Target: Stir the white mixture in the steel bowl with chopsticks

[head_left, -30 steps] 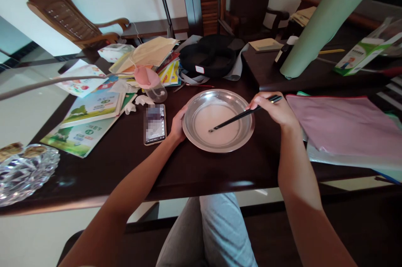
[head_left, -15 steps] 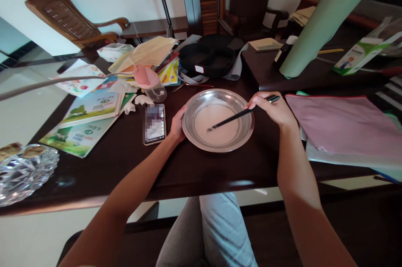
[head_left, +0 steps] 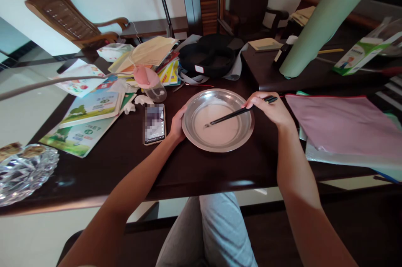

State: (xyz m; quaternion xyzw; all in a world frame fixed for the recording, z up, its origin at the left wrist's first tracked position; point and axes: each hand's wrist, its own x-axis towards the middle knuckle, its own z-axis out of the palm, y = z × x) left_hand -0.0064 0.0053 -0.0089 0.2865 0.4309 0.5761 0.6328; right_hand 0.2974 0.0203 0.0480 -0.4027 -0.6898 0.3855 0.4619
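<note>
A round metal plate (head_left: pixel 201 143) with a thin white liquid in it sits on the dark table (head_left: pixel 125 162) in front of me. My left hand (head_left: pixel 177 124) grips the plate's left rim. My right hand (head_left: pixel 268 110) is closed on a pair of black chopsticks (head_left: pixel 235 113), held at the plate's right edge. The chopstick tips dip into the white liquid left of the plate's middle.
A phone (head_left: pixel 154 123) lies just left of the plate. Books (head_left: pixel 91 110), a pink-lidded cup (head_left: pixel 150 82) and papers crowd the far left. A glass dish (head_left: pixel 25 172) sits at the near left. A pink folder (head_left: pixel 345 126) lies right, a green flask (head_left: pixel 320 24) behind it.
The chopstick tips have slid a little to the left and away from me through the white liquid. My left hand has stayed on the rim.
</note>
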